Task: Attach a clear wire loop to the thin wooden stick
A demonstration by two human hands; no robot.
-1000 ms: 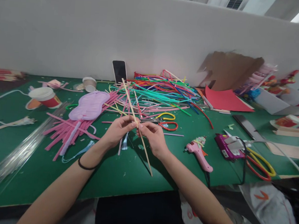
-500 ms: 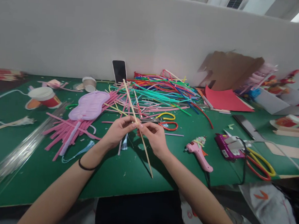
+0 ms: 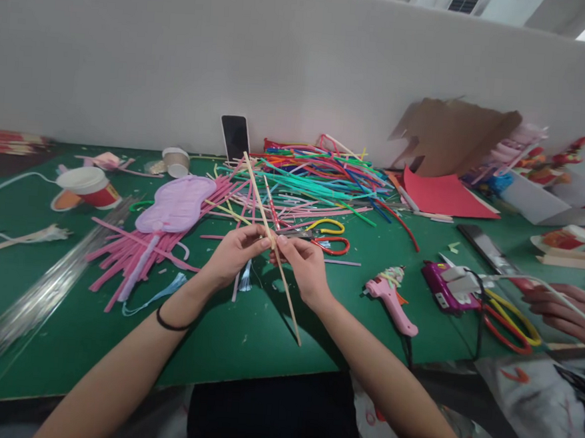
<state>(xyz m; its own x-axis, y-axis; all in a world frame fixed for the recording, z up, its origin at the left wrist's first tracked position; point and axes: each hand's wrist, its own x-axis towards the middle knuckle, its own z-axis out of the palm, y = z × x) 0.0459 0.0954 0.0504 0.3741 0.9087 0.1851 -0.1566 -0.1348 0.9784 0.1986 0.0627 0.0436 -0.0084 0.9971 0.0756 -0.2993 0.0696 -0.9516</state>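
Observation:
My left hand [image 3: 234, 254] and my right hand [image 3: 305, 268] meet over the middle of the table, each with thumb and fingers pinched on a thin wooden stick [image 3: 287, 291]. The stick slants from the upper left down toward me, passing between the fingertips. Just beyond my hands lie scissors [image 3: 330, 227] with yellow and red handles, and a thin red-and-white tool [image 3: 272, 207], partly hidden. A light-blue tassel [image 3: 245, 277] hangs or lies below my left fingers; I cannot tell which. To the left, a lilac fuzzy fan shape [image 3: 176, 204] rests on pink pipe cleaners [image 3: 128, 261].
Multicoloured pipe cleaners [image 3: 320, 174] lie by a phone [image 3: 235, 138] against the partition. On the right are a pink glue gun [image 3: 391, 303], a purple power strip [image 3: 445, 290], larger scissors [image 3: 513, 321] and another person's hand [image 3: 569, 306]. Paper cups [image 3: 91, 188] stand left.
Another person's hand has come in from the right, by the dark flat tool's end. My hands and the stick have barely moved; the view has shifted slightly.

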